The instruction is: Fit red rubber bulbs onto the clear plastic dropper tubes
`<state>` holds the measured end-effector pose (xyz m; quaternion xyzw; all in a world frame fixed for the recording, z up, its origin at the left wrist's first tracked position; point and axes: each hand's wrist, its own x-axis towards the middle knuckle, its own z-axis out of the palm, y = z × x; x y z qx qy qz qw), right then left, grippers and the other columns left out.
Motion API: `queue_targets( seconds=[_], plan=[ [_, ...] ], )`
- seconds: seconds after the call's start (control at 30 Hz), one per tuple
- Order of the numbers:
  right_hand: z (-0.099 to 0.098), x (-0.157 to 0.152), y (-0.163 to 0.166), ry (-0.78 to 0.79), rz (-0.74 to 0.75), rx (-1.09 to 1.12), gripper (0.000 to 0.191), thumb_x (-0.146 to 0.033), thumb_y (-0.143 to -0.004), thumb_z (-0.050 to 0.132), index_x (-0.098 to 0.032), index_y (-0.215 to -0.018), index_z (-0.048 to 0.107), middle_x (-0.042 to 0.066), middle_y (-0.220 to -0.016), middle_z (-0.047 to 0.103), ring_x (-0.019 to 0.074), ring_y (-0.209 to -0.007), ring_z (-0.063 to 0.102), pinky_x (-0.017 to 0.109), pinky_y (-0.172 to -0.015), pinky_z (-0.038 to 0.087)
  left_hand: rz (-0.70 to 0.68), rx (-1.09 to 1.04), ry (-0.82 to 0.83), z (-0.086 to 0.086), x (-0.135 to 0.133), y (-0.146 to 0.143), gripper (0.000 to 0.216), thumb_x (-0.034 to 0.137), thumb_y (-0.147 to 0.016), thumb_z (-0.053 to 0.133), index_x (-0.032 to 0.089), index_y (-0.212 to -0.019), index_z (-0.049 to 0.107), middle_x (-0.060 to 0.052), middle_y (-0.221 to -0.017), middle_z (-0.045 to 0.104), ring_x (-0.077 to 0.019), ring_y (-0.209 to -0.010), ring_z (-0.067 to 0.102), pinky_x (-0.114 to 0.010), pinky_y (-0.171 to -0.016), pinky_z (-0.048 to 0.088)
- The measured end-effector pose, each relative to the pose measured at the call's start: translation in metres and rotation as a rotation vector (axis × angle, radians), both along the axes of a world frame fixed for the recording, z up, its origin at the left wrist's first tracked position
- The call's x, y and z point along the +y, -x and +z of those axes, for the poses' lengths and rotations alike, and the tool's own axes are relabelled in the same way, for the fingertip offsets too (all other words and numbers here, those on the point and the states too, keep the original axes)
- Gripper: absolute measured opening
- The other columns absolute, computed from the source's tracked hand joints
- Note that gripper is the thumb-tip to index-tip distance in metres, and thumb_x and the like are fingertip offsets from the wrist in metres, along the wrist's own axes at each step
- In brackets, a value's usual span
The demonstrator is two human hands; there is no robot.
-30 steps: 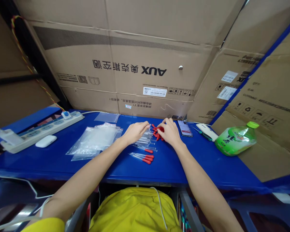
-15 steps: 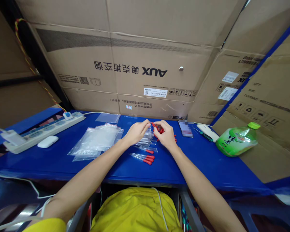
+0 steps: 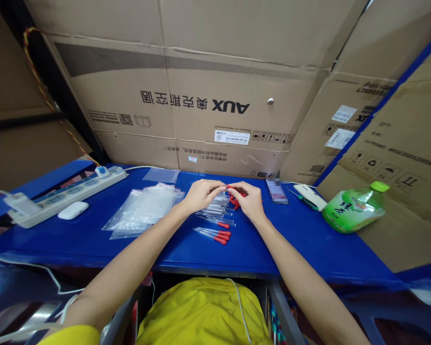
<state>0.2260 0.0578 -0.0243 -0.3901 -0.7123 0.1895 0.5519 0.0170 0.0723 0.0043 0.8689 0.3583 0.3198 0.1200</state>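
My left hand [image 3: 205, 194] is closed in a pinch on what looks like a glass dropper tube, mostly hidden by the fingers. Against its fingertips, my right hand [image 3: 250, 199] pinches a red rubber bulb [image 3: 230, 187], partly covered. Under and between the hands lie many loose clear glass tubes [image 3: 215, 209] in a row. A heap of red bulbs [image 3: 235, 203] sits beside them, partly behind my right hand. Nearer to me, several droppers [image 3: 222, 237] with red bulbs fitted lie on the blue table [image 3: 251, 254].
Clear zip bags [image 3: 140, 211] are stacked left of the tubes. Further left are a power strip [image 3: 72, 194] and a white case [image 3: 73, 210]. To the right lie a phone-like slab [image 3: 277, 191], a white-and-green tool [image 3: 311, 196] and a green tea bottle [image 3: 354, 211]. Cardboard [image 3: 201, 72] walls the back.
My hands have drawn together, fingertips now meeting. The right hand has turned and covers more of the red bulb. The droppers on the table are unchanged.
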Motion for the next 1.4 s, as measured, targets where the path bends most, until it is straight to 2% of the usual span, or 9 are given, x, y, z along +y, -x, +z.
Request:
queue_targets(
  seconds=[0.13, 0.23, 0.4, 0.63, 0.8, 1.07, 1.17, 1.27, 1.4],
  plan=[
    [0.002, -0.002, 0.0, 0.022, -0.013, -0.013, 0.02, -0.04, -0.091, 0.071, -0.022, -0.094, 0.078, 0.006, -0.093, 0.079, 0.0211, -0.082, 0.073, 0.033, -0.079, 0.058, -0.004, 0.005, 0.016, 0.003, 0.0, 0.002, 0.042, 0.049, -0.106, 0.044, 0.025, -0.116, 0.077, -0.005, -0.115, 0.078, -0.0231, -0.108, 0.071, -0.03, -0.089, 0.049],
    [0.003, -0.002, 0.0, 0.015, -0.016, -0.027, 0.021, -0.04, -0.09, 0.071, -0.021, -0.093, 0.078, 0.006, -0.091, 0.078, 0.0207, -0.079, 0.072, 0.033, -0.077, 0.057, -0.008, 0.008, 0.002, 0.003, 0.0, 0.001, 0.043, 0.049, -0.106, 0.044, 0.024, -0.117, 0.077, -0.006, -0.116, 0.078, -0.0239, -0.108, 0.072, -0.031, -0.091, 0.049],
    [0.003, -0.002, -0.001, 0.002, -0.04, -0.081, 0.021, -0.04, -0.091, 0.069, -0.021, -0.093, 0.077, 0.007, -0.092, 0.078, 0.0209, -0.079, 0.071, 0.034, -0.077, 0.057, -0.085, 0.029, -0.053, 0.004, 0.0, 0.002, 0.042, 0.044, -0.108, 0.042, 0.023, -0.122, 0.075, -0.007, -0.109, 0.078, -0.0225, -0.101, 0.071, -0.031, -0.085, 0.049],
    [0.002, -0.002, -0.002, -0.095, -0.031, -0.163, 0.015, -0.034, -0.093, 0.068, -0.022, -0.093, 0.077, 0.006, -0.094, 0.078, 0.0209, -0.084, 0.071, 0.034, -0.081, 0.056, -0.007, 0.198, -0.109, 0.005, 0.0, 0.005, 0.039, 0.038, -0.108, 0.042, 0.022, -0.123, 0.074, -0.008, -0.099, 0.072, -0.0215, -0.09, 0.068, -0.029, -0.074, 0.045],
    [0.002, -0.002, -0.001, -0.076, -0.036, -0.204, 0.015, -0.034, -0.093, 0.068, -0.022, -0.094, 0.077, 0.007, -0.095, 0.078, 0.0215, -0.086, 0.072, 0.035, -0.083, 0.056, -0.039, 0.199, -0.105, 0.001, 0.003, 0.005, 0.039, 0.038, -0.109, 0.041, 0.02, -0.119, 0.074, -0.008, -0.1, 0.071, -0.0207, -0.091, 0.067, -0.029, -0.077, 0.046],
    [0.007, 0.003, -0.007, 0.018, -0.02, -0.067, 0.025, -0.042, -0.091, 0.069, -0.02, -0.102, 0.076, 0.006, -0.094, 0.079, 0.0206, -0.08, 0.073, 0.032, -0.078, 0.057, -0.048, 0.074, -0.153, 0.0, 0.006, 0.004, 0.044, 0.036, -0.11, 0.033, 0.015, -0.118, 0.071, -0.011, -0.104, 0.068, -0.022, -0.1, 0.064, -0.032, -0.091, 0.047],
    [0.004, 0.007, -0.009, 0.061, 0.02, -0.008, 0.027, -0.044, -0.091, 0.07, -0.02, -0.1, 0.077, 0.005, -0.091, 0.079, 0.0202, -0.077, 0.072, 0.032, -0.076, 0.057, -0.015, 0.069, -0.146, -0.001, 0.006, 0.007, 0.039, 0.04, -0.109, 0.039, 0.018, -0.118, 0.071, -0.009, -0.105, 0.069, -0.0211, -0.098, 0.065, -0.03, -0.087, 0.047],
    [0.002, 0.008, -0.009, 0.114, 0.069, 0.069, 0.028, -0.045, -0.087, 0.074, -0.02, -0.099, 0.077, 0.006, -0.092, 0.08, 0.0211, -0.079, 0.073, 0.032, -0.076, 0.057, 0.007, 0.083, -0.103, 0.0, 0.006, 0.009, 0.038, 0.046, -0.108, 0.043, 0.023, -0.116, 0.071, -0.004, -0.099, 0.073, -0.0193, -0.089, 0.067, -0.028, -0.078, 0.045],
    [0.003, 0.006, -0.006, 0.174, 0.11, 0.157, 0.031, -0.048, -0.082, 0.079, -0.021, -0.097, 0.078, 0.006, -0.088, 0.08, 0.0222, -0.077, 0.074, 0.034, -0.075, 0.059, -0.074, -0.014, -0.087, 0.0, 0.008, 0.007, 0.041, 0.043, -0.109, 0.039, 0.019, -0.107, 0.073, -0.005, -0.097, 0.075, -0.0186, -0.088, 0.067, -0.028, -0.08, 0.045]
  ],
)
